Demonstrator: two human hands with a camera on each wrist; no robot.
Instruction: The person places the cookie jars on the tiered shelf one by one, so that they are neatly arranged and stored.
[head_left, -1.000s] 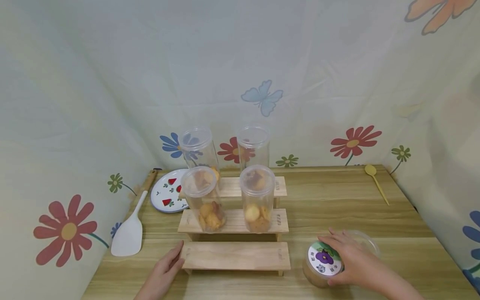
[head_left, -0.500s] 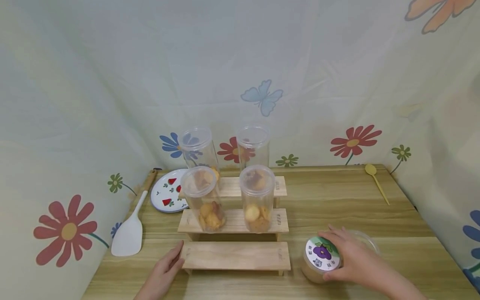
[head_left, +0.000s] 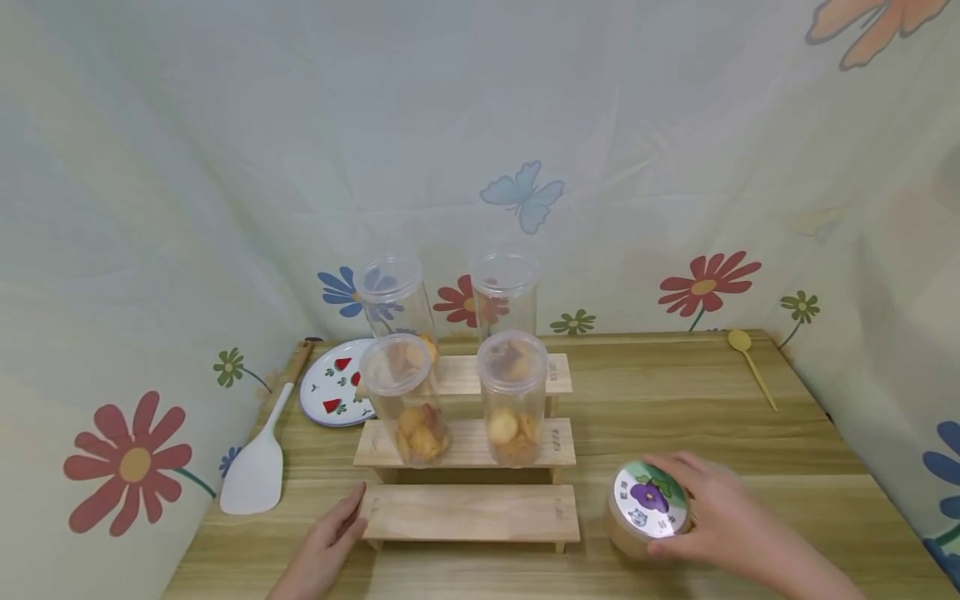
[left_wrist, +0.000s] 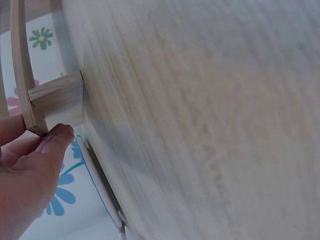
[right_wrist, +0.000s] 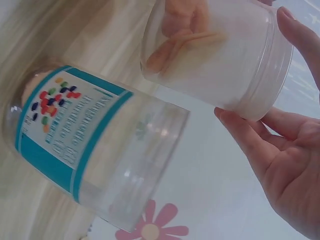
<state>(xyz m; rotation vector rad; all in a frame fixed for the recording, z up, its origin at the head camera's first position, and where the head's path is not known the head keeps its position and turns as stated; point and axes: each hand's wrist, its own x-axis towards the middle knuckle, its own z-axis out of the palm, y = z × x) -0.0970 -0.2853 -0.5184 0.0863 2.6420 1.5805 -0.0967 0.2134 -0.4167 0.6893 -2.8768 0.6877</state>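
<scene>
My right hand grips the lid end of a round jar, with a purple flower sticker on its lid, right of the wooden step rack. The right wrist view shows brownish contents near the jar's bottom. Beside it there is a clear jar with a teal label, which I cannot make out in the head view. My left hand holds the left end of the rack's lowest step; in the left wrist view its fingertips pinch the board end.
On the middle step stand two lidded clear jars, left and right, holding cookies. Two more clear jars stand behind them on the top step. A white spatula and watermelon-print plate lie left; a yellow spoon lies far right.
My right hand has shifted slightly and the gripped jar has tilted a little. The clear rim behind the hand no longer shows in the head view. The left hand stays at the rack.
</scene>
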